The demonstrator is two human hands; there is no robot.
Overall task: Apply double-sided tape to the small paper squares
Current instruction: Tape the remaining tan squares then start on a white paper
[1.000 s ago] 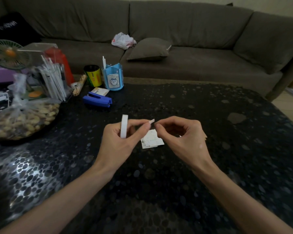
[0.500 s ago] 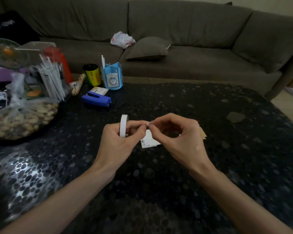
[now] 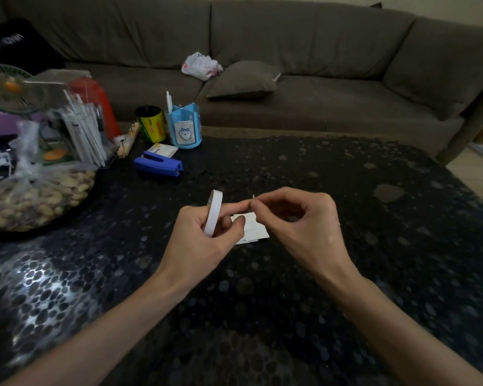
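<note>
Left hand (image 3: 201,240): fingers curled round a tape roll (image 3: 214,211), index finger extended toward the other hand.
Right hand (image 3: 307,229): palm down, thumb and forefinger pinched on a small tape end (image 3: 253,196) — tips touching the left index fingertip.
Left forearm (image 3: 101,324) and right forearm (image 3: 402,330): bare, converging from the lower corners.

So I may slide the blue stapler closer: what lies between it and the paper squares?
Head view: only bare table between the stapler and the paper squares; the left hand, gripping the tape roll, hides their edge.
</note>
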